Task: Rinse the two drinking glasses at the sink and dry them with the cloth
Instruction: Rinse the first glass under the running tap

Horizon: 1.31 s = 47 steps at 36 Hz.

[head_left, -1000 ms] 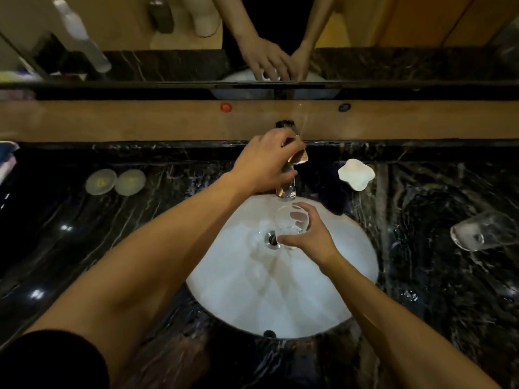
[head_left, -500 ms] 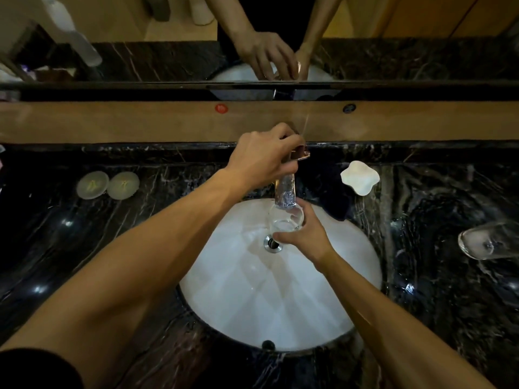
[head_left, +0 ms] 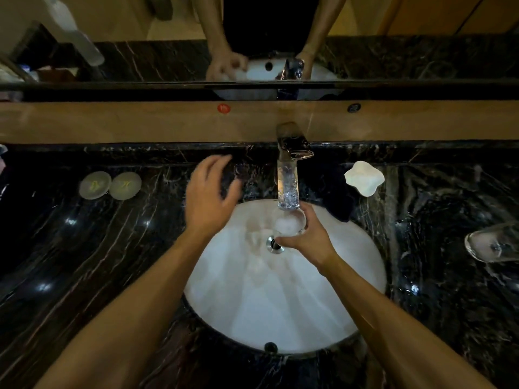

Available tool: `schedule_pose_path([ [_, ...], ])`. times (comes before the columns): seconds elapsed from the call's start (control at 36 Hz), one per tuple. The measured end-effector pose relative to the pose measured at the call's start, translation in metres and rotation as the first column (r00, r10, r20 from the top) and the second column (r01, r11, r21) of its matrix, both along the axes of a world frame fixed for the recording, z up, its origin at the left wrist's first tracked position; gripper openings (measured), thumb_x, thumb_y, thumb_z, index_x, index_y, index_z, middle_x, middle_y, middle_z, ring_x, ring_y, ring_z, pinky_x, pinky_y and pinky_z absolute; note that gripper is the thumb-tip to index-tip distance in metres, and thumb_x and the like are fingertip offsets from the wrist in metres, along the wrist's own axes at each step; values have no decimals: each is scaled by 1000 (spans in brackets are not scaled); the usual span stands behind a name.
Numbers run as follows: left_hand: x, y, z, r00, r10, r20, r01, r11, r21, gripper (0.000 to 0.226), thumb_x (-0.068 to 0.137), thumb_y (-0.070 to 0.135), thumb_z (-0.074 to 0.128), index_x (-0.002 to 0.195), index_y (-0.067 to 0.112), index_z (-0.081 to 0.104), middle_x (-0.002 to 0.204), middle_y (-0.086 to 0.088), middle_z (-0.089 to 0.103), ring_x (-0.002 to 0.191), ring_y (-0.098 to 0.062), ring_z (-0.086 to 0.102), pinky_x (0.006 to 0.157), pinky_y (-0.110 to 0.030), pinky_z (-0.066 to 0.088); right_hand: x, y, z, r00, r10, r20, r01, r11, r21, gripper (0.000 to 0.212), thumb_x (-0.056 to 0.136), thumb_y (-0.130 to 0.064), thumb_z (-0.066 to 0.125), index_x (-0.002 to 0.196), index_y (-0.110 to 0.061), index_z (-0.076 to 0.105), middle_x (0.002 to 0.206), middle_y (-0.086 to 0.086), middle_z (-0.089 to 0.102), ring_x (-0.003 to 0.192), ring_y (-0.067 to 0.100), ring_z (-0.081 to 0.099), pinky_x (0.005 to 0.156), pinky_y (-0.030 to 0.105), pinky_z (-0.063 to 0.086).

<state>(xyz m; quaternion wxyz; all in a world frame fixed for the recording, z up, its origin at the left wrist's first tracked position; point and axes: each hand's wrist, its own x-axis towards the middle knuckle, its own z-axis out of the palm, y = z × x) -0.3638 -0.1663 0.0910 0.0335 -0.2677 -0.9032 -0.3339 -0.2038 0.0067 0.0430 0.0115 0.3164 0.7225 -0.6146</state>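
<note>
**Dim bathroom, dark marble all around you**

You're looking down at a black marble desk (head_left: pixel 438 276) veined in white, glossy with small glints of light. A wooden ledge (head_left: pixel 140 122) runs along its back, carrying a red dot (head_left: pixel 223 108) and a dark dot (head_left: pixel 354 107). Above that, a mirror (head_left: pixel 407 57) throws the marble back at you, with warm wood panelling (head_left: pixel 449 12) at upper right. Two pale round coasters (head_left: pixel 110 185) sit side by side on your left; a white wavy-edged dish (head_left: pixel 364 178) sits right. The lighting is low and yellowish.

head view, looking steeply down, close over sink (head_left: pixel 365 276)
</note>
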Motion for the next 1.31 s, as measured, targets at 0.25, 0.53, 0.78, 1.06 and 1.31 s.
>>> schedule_pose_path([
  [0.25,56,-172,-100,891,425,160,-274,785,-556,79,86,73,22,155,35,29,165,-8,20,153,-29,9,119,-63,3,2,2,-2,1000,-2,12,2,1000,25,85,62,-18,94,129,-43,46,124,-11,59,111,13,59,86,27,54],
  [0.53,59,-179,-108,917,385,103,-273,795,-542,66,95,62,20,154,36,32,165,-5,25,153,-29,14,119,-62,5,2,2,-14,997,-58,51,61,996,-68,78,64,-22,95,126,-37,49,124,-5,60,113,19,60,97,39,55],
  [0.78,59,-180,-111,919,385,85,-284,795,-537,64,96,59,23,154,34,34,164,-6,27,152,-31,17,119,-61,8,-7,-4,-26,991,-124,56,135,955,-265,71,68,-11,91,122,-37,52,123,-1,64,114,22,63,97,43,56],
  [1.06,60,-180,-111,920,387,65,-298,796,-527,63,96,57,25,153,31,37,163,-8,29,151,-32,20,119,-60,11,-16,-20,-26,997,-72,12,72,996,46,82,69,-12,90,126,-40,39,114,-6,60,102,18,59,72,17,51],
  [1.31,60,-181,-111,921,385,63,-299,799,-521,63,96,56,27,153,30,38,162,-9,30,151,-32,20,119,-59,10,-14,6,-22,986,-33,163,10,990,140,84,63,-25,91,134,-36,49,116,-9,64,102,16,62,83,31,54],
])
